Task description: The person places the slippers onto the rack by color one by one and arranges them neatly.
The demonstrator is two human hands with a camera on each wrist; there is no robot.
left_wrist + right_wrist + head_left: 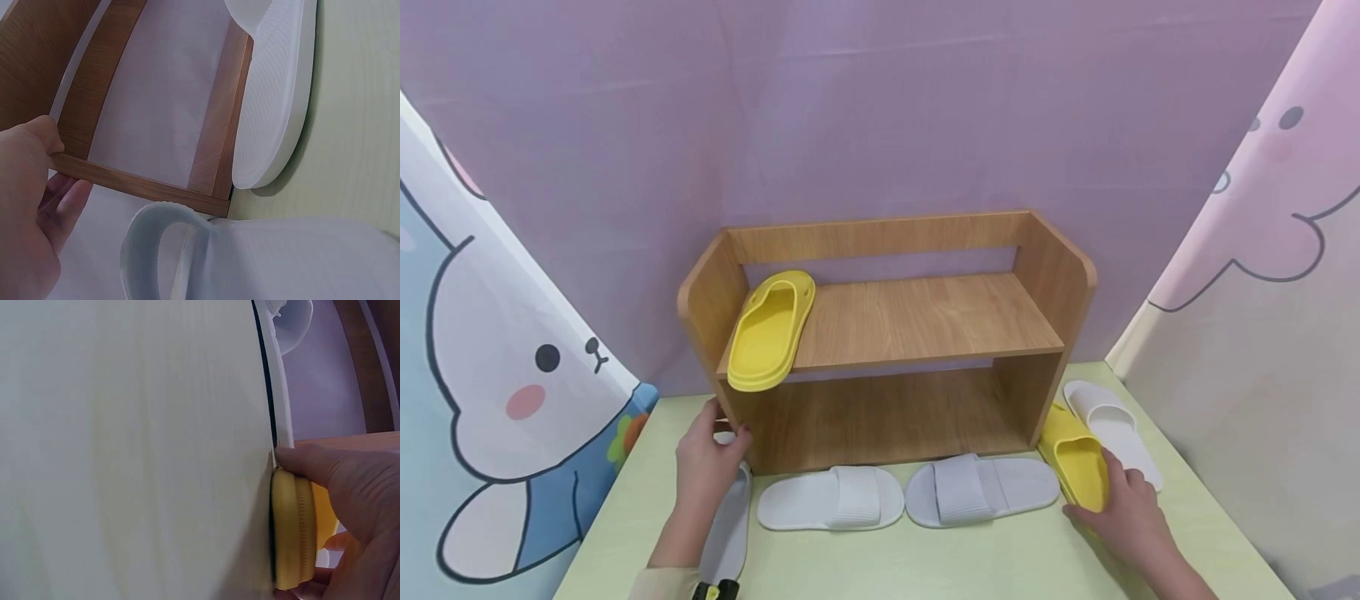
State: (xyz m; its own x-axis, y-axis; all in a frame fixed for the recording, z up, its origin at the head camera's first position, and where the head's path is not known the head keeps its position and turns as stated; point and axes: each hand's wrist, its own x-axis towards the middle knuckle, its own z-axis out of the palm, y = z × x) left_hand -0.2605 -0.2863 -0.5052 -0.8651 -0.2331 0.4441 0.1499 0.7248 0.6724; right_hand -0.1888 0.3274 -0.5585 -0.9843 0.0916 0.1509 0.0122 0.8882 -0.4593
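Observation:
My left hand [706,458] pinches the front edge of the left side panel of a small wooden shelf [895,321]; the left wrist view shows thumb and fingers on either side of the panel. At the right, my right hand [1127,512] grips the near end of a yellow slipper [1075,454] lying on the table beside the shelf. Another yellow slipper [771,331] sits on the upper board at its left end, its near end jutting past the front edge. The right wrist view shows thumb and fingers around the yellow slipper's [294,528] end.
A white slipper [801,502] and a pale grey slipper [1026,487] lie sideways before the shelf. One grey slipper [727,537] lies partly behind my left arm. Another white slipper [1123,433] is at the far right. A purple cloth [880,108] hangs behind.

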